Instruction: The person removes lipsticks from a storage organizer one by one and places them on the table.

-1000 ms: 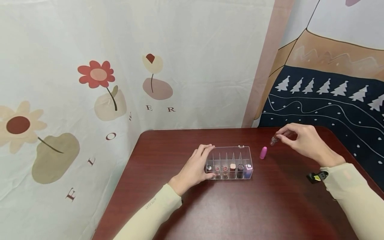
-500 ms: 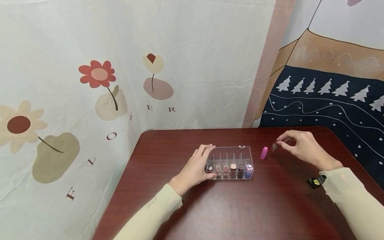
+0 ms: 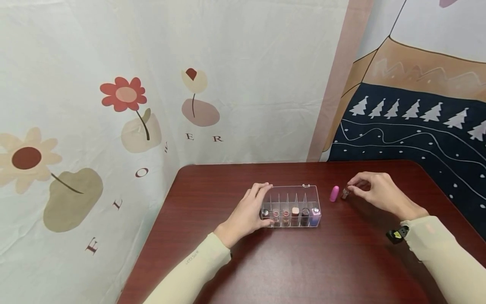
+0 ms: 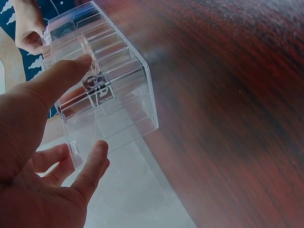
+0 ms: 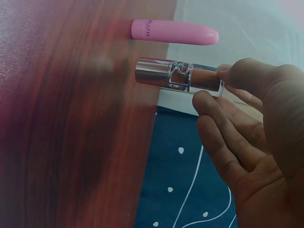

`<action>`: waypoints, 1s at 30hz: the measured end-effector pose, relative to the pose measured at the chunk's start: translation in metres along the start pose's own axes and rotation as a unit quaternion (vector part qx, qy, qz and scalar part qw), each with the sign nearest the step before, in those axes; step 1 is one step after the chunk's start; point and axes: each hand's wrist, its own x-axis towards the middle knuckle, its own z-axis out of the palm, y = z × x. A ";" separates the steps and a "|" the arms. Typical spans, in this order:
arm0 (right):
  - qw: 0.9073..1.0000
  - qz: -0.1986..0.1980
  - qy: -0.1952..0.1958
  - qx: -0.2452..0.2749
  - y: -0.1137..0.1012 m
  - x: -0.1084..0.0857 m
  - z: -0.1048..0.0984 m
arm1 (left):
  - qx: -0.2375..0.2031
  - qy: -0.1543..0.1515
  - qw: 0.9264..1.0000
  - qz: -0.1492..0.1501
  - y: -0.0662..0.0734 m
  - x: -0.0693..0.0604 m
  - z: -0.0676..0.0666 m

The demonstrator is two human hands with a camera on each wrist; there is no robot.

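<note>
A clear plastic lipstick organizer [image 3: 290, 194] with divided slots stands on the table. My left hand [image 3: 247, 213] grips its left end, thumb on the front wall and fingers at the back, as the left wrist view shows around the clear box [image 4: 118, 71]. Several cosmetics fill the front row, among them a purple bottle [image 3: 314, 216] at the right end. My right hand [image 3: 377, 192] pinches a lipstick [image 5: 180, 76] by its clear, reddish-brown upper end; its silver base points down at the table. Beside it, apart, a pink tube [image 5: 173, 32] stands upright.
The dark red-brown table [image 3: 288, 266] reaches back to a pale flower-printed curtain [image 3: 247, 84]. A navy cloth with white trees [image 3: 410, 126] hangs at the right beyond the table's edge. The organizer's back slots rise higher than the front row.
My right hand has moved down toward the table with the lipstick, bringing it close to the right of the pink tube. The left hand and organizer have stayed in place.
</note>
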 end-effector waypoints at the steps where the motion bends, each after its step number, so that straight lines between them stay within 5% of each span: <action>1: 1.000 -0.001 -0.001 0.001 0.000 0.000 0.001 | 0.000 0.000 1.000 0.000 0.000 0.000 0.000; 30: 0.999 0.013 -0.036 -0.008 -0.007 0.000 0.003 | 0.002 -0.002 1.000 0.002 -0.001 -0.001 0.000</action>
